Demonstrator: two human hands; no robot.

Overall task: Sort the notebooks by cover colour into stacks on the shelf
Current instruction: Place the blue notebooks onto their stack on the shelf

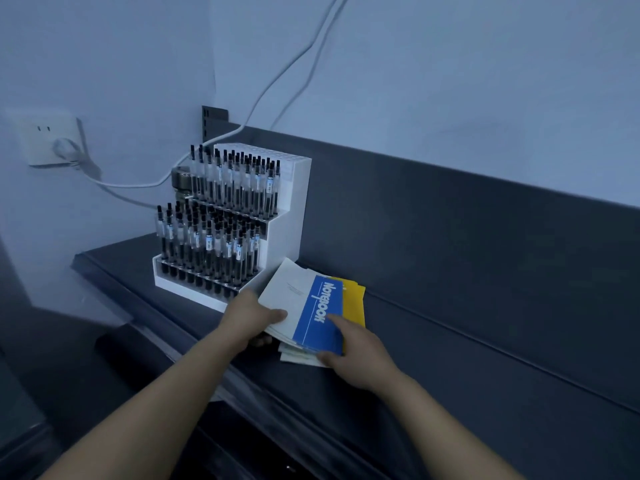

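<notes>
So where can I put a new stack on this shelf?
The big bare patch is right of the notebooks, between the front edge of the shelf and the dark back panel. A narrow strip lies left of the pen rack. It is crowded where the rack meets the notebooks, with the left hand squeezed in there.

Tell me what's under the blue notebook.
A yellow notebook pokes out right of the blue notebook; pale edges show below. Their covers and count are hidden.

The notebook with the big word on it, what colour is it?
The notebook is blue with white lettering, clearest in the head view.
</notes>
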